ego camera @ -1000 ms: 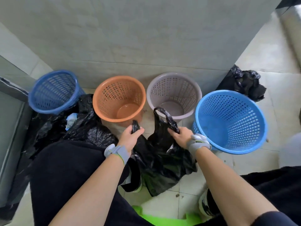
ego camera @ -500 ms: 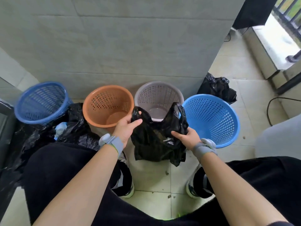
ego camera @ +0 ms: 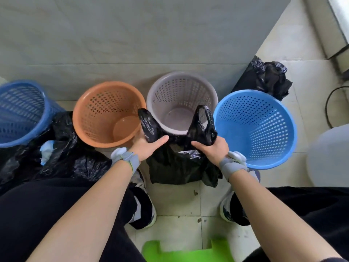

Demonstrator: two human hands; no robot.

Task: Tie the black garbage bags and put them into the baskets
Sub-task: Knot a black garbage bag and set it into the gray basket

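Observation:
A black garbage bag hangs between my hands, just in front of the grey basket. My left hand grips its left handle loop, my right hand grips the right loop, and the two handles stand up apart and untied. An orange basket stands to the left of the grey one, and a light blue basket to the right. A dark blue basket is at the far left. All the baskets look empty.
A heap of black bags lies on the floor at the left by my knee. Another black bag sits behind the light blue basket by the wall. A green stool is below me. A white object stands at the right.
The bag has been lifted off the floor and its handles are held further apart. My view has tilted down a little toward the baskets.

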